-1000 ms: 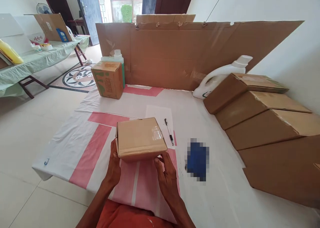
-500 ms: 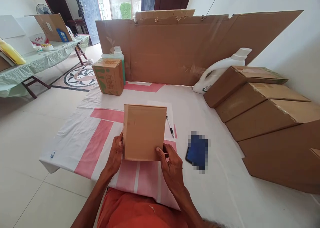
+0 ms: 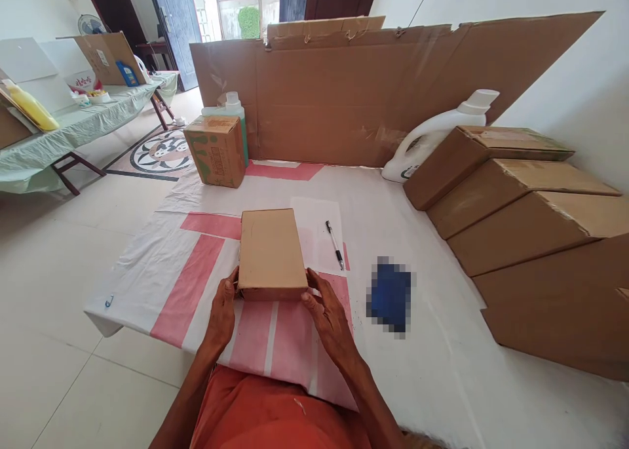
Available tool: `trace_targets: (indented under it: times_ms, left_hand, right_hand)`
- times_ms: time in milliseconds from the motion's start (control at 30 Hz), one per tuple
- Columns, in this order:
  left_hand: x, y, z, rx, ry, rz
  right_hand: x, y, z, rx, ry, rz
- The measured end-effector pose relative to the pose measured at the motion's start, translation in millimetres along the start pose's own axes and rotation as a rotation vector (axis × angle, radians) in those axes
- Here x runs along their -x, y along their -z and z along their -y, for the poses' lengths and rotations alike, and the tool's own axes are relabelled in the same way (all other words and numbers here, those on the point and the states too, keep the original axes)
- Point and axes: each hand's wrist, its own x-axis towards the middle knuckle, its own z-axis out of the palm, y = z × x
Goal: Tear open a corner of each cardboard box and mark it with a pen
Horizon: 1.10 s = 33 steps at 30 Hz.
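Note:
A small plain cardboard box lies on the cloth-covered table in front of me, its near side facing my body. My left hand presses against its near left corner, fingers partly hidden behind the edge. At the opposite near corner, my right hand curves round the right side, its thumb by the front edge. Together the two hands hold the box from both sides. Just beyond its right edge are a white sheet of paper and a black-and-white pen.
A blurred dark blue item lies right of the pen. Several cardboard boxes lean along the right, beside a white jug. An upright cardboard sheet stands at the back. A printed carton and a green bottle stand at back left.
The box has tilted down from facing me to lying flat and shifted slightly left, uncovering more of the paper and pen. My right hand moved a little left with it.

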Motion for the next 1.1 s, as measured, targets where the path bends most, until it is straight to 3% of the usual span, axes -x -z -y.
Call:
trace_targets:
  times_ms: [100,233,567,800,967,1033,1100]
  left_hand:
    - [10.8,-3.0,-1.6,-0.033,-0.060,0.036]
    - [26.4,-4.6,-14.2,-0.157,-0.142,0.025]
    - [53.0,1.4,-53.2,-0.281,-0.416,-0.021]
    - [53.5,0.7,-68.0,-0.143,-0.369,-0.120]
    - [54.9,6.7,-76.9,-0.029,-0.289,-0.100]
    - [53.2,11.0,-77.9,0.010,-0.245,-0.047]
    - [48.1,16.4,-77.4,0.061,-0.208,0.031]
  right_hand:
    - [4.1,-5.8,-5.0,-0.016,0.000,0.063]
    - [4.7,-4.5,6.9,-0.018,0.014,-0.004]
    - [6.7,27.3,56.0,0.069,0.131,-0.192]
    - [28.9,28.6,85.8,0.206,0.216,-0.173]
    - [46.9,34.6,101.5,0.318,0.320,-0.155]
    - [56.4,41.0,108.3,0.338,0.336,-0.066]
    - [66.2,51.4,117.2,0.326,0.319,0.122]
